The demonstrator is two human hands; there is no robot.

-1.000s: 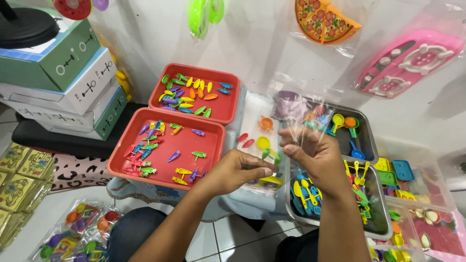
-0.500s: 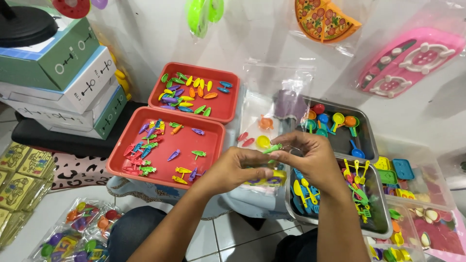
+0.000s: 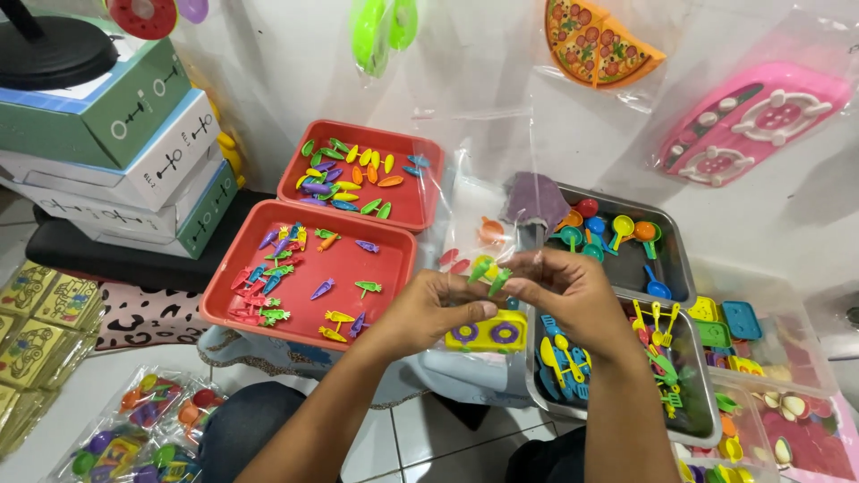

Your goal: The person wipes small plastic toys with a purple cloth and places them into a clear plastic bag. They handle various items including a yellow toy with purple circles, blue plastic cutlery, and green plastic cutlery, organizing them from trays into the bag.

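While both hands meet above the middle of the scene, I see my left hand (image 3: 438,313) curled, its fingertips pinched on a small green and orange plastic carrot toy (image 3: 480,267). My right hand (image 3: 573,291) has its fingers closed around a second small green plastic piece (image 3: 499,281), just beside the first; the 2 pieces nearly touch, held in the air above a clear plastic bag (image 3: 474,224) that stands open behind them.

Under the hands lies a yellow plastic toy stove with 2 purple rings (image 3: 488,333). To the left sit 2 red plastic trays: the nearer red tray (image 3: 376,309) carries scattered small carrot and vegetable pieces in purple, green, yellow and orange, and the farther red tray (image 3: 420,210) carries more of the same, packed closer.

To the right, a metal tray at the back (image 3: 676,268) holds small round spoons in orange, green, red and blue. A nearer metal tray (image 3: 702,420) holds blue, yellow and green toy forks and spatulas. Beside it lies a clear plastic box (image 3: 743,326) with yellow, green and blue square pieces.

At far left stands a stack of green and white cardboard boxes (image 3: 134,152). Bagged toy sets (image 3: 148,420) lie on the floor below.
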